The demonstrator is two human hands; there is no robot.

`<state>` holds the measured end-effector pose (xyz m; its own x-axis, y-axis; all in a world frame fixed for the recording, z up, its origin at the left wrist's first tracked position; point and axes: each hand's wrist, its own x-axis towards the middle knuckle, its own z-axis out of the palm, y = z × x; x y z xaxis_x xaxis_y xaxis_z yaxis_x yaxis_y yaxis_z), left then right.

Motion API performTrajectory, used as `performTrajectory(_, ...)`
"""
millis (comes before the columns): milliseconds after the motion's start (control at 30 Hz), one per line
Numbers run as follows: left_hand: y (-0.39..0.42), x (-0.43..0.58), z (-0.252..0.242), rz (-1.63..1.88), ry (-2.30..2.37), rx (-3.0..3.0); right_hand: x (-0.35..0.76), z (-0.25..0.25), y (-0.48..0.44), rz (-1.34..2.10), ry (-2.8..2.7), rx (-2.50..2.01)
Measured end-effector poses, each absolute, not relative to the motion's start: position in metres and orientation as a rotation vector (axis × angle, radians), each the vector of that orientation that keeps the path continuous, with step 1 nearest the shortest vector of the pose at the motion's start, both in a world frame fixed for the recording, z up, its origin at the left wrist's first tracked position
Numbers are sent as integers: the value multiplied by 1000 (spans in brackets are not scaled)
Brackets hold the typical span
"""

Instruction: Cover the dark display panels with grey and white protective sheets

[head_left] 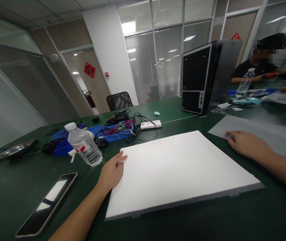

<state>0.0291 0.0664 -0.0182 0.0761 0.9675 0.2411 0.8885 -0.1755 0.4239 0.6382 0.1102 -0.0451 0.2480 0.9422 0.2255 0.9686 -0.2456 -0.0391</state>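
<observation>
A flat white panel (178,170) with a thin grey edge lies on the green table in front of me. My left hand (111,172) rests at the panel's left edge, fingertips on its white face and thumb a little apart from the index finger. To the panel's right, my right hand (249,145) lies palm down with curled fingers over a translucent sheet (280,132). Something small and grey shows at its fingertips; I cannot make out what it is.
Left of the panel are a water bottle (85,145) and a phone (47,204). Behind it sit a blue tray (115,136) of wires and a white power strip (151,125). A black computer case (208,78) stands upright farther back. Another person (253,68) is at the far right.
</observation>
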Motion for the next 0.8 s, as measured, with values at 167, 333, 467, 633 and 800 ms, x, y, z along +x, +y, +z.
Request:
performTrajectory(167,62,34,-13,658,1923,2179,627,-30,101,-163,-1841,-2333)
performTrajectory(333,60,36,-9,640,1946,2175,609,-12,91,-220,-1743,-2355)
performTrajectory(467,61,38,-10,638,1948,2180,591,0,81,-301,-1781,-2281)
performTrajectory(633,63,38,-13,644,1951,2198,560,8,68,-422,-1876,-2153)
performTrajectory(800,62,38,-14,637,1947,2231,521,8,43,-443,-2285,-1672)
